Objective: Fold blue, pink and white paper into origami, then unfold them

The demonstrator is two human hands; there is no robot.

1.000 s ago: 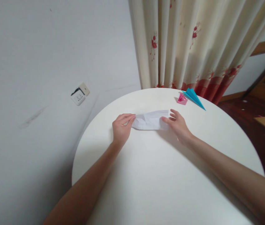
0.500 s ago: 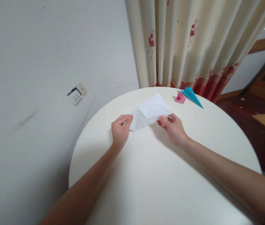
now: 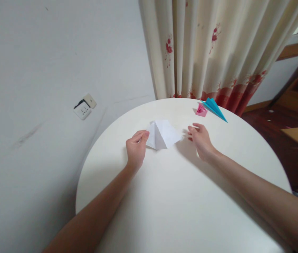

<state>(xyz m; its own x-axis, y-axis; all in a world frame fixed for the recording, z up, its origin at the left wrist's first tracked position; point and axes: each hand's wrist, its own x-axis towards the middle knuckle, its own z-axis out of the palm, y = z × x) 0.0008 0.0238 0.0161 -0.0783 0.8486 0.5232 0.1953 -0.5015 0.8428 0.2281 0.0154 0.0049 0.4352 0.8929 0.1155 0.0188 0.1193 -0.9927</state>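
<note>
A creased sheet of white paper [image 3: 166,135] is at the middle of the round table, partly folded, with a raised ridge running down it. My left hand [image 3: 136,147] pinches its left edge between thumb and fingers. To the right of the paper, my right hand [image 3: 200,140] is apart from it, its fingers spread and nothing in them. Its shadow falls on the tabletop beside the paper's right corner.
The white round table [image 3: 164,196] bears a pink folded paper piece [image 3: 201,110] and a blue paper plane [image 3: 214,109] near its far edge. A wall with a socket [image 3: 82,109] stands at left. A curtain [image 3: 204,52] hangs behind.
My right hand has let go of the paper and moved slightly right. The paper has swung round and its fold stands differently. My left hand keeps its pinch.
</note>
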